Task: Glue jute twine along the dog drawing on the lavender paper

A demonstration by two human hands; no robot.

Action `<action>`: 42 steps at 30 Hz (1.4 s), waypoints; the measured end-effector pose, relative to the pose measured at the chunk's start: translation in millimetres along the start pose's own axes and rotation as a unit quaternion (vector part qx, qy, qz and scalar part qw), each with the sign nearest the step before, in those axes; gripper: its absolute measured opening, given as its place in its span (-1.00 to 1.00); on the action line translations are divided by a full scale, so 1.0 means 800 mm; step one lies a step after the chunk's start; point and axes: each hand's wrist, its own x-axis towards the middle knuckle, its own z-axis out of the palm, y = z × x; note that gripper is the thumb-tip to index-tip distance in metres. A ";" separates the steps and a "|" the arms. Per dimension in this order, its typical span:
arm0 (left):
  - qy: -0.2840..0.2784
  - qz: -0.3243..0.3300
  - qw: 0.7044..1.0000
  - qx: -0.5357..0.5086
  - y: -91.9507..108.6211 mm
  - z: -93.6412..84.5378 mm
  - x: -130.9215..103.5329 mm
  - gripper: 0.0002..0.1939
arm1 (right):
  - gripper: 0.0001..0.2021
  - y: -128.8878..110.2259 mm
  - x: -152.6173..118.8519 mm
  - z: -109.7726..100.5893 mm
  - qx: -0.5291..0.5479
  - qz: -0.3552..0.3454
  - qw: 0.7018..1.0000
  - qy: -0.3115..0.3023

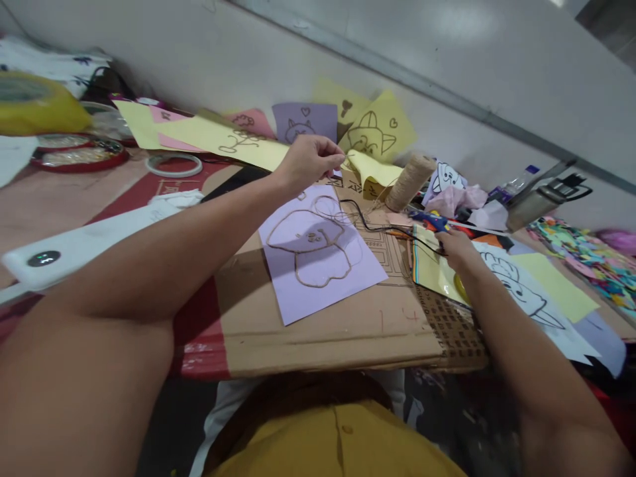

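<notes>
My left hand (314, 159) is raised over the back of the cardboard, its thumb and fingers pinched; what is between them is too small to make out. My right hand (458, 250) is closed round a blue glue gun (433, 220), whose black cord (365, 224) runs left. Between my arms lies a purple sheet (325, 301) with a hat-like figure outlined in brown twine (297, 266). Loose loops of thin twine (325, 205) lie on its upper part. A twine spool (410, 182) stands tilted behind it.
The sheet rests on cardboard (298, 341). Decorated papers (375, 132) lean on the wall. A white power bank-like object (94, 232) and tape roll (173, 165) lie left. Drawings (531, 298), a metal bottle (531, 205) and colourful scraps (586, 262) are right.
</notes>
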 end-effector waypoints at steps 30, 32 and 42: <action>-0.023 -0.004 1.000 0.008 0.001 0.021 -0.020 -0.90 | -0.68 -0.111 -0.085 0.065 0.395 -0.218 0.873 -0.185; -0.031 -0.001 0.999 0.019 0.001 0.023 -0.021 -0.90 | -0.69 -0.109 -0.085 0.065 0.381 -0.220 0.878 -0.187; -0.044 0.007 0.999 0.014 0.002 0.026 -0.020 -0.90 | -0.74 -0.110 -0.091 0.062 0.393 -0.215 0.871 -0.203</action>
